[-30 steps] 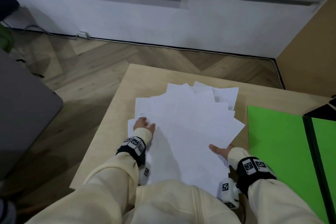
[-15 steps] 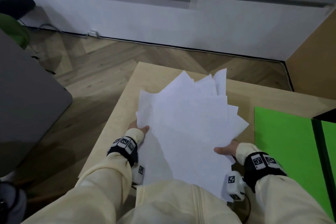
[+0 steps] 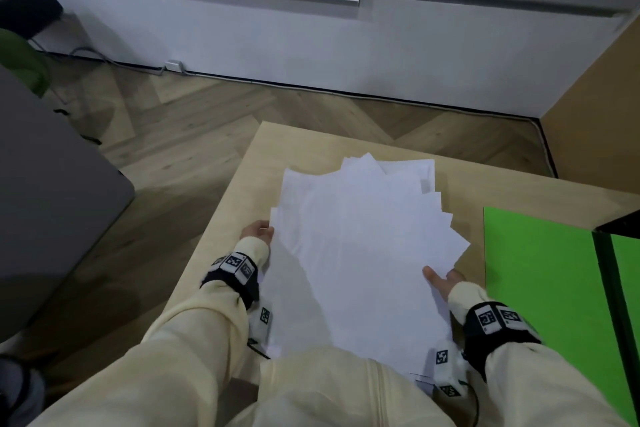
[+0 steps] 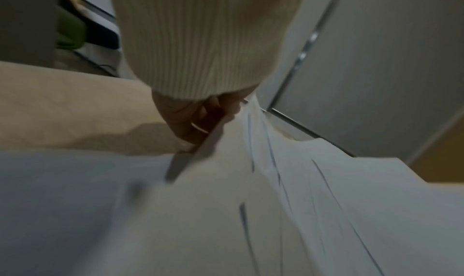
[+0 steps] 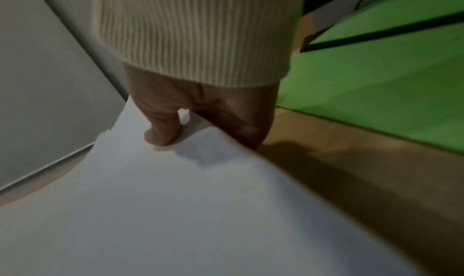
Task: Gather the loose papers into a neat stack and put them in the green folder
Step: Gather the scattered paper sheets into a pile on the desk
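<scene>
A fanned bundle of white papers [image 3: 360, 253] is held tilted above the light wooden table [image 3: 304, 146], its far corners uneven. My left hand [image 3: 258, 231] grips the bundle's left edge; in the left wrist view its fingers [image 4: 191, 121] curl under the sheets [image 4: 301, 201]. My right hand [image 3: 440, 279] holds the right edge, thumb [image 5: 160, 133] on top of the paper [image 5: 175, 210] and fingers beneath. The open green folder [image 3: 540, 291] lies flat on the table to the right of my right hand, also seen as the green folder [image 5: 376, 93] in the right wrist view.
A dark spine strip [image 3: 613, 288] runs down the folder. A grey piece of furniture [image 3: 45, 204] stands to the left on the wooden floor [image 3: 194, 121]. A white wall with grey panels [image 3: 311, 28] is behind the table, and a tan panel [image 3: 599, 114] at right.
The papers, spread flat on the table a second ago, have been lifted by both hands and their edges drawn closer together. My left hand moved from on top of the sheets to their left edge.
</scene>
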`<state>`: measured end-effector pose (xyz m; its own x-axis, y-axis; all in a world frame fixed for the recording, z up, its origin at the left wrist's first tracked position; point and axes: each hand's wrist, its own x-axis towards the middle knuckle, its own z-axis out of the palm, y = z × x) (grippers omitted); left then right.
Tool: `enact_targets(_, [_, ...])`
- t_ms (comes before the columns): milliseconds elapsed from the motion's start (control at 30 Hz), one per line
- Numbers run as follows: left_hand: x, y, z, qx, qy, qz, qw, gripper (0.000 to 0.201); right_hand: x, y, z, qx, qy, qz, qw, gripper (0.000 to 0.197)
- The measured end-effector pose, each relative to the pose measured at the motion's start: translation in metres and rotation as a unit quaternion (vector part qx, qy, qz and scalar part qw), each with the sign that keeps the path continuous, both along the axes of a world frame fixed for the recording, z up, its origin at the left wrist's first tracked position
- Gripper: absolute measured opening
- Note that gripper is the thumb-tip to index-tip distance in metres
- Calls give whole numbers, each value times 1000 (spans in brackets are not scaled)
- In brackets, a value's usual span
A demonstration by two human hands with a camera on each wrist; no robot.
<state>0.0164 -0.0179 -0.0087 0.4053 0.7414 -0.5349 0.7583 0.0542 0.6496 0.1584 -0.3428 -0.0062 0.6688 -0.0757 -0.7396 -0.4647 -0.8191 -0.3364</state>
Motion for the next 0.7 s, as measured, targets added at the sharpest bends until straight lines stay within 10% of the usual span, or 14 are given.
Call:
enact_targets(400, [19,-22,-7,-22,24,-40,999,42,2,27,15,-1,-4,79,997,73])
enact_targets(600, [0,-7,8,-101,13,-106,989,98,15,-3,19,61,-38,1,997,72])
enact_targets(700, [-8,-18,17,-79,16,-115,990,81,13,-13,25,82,-49,18,995,69])
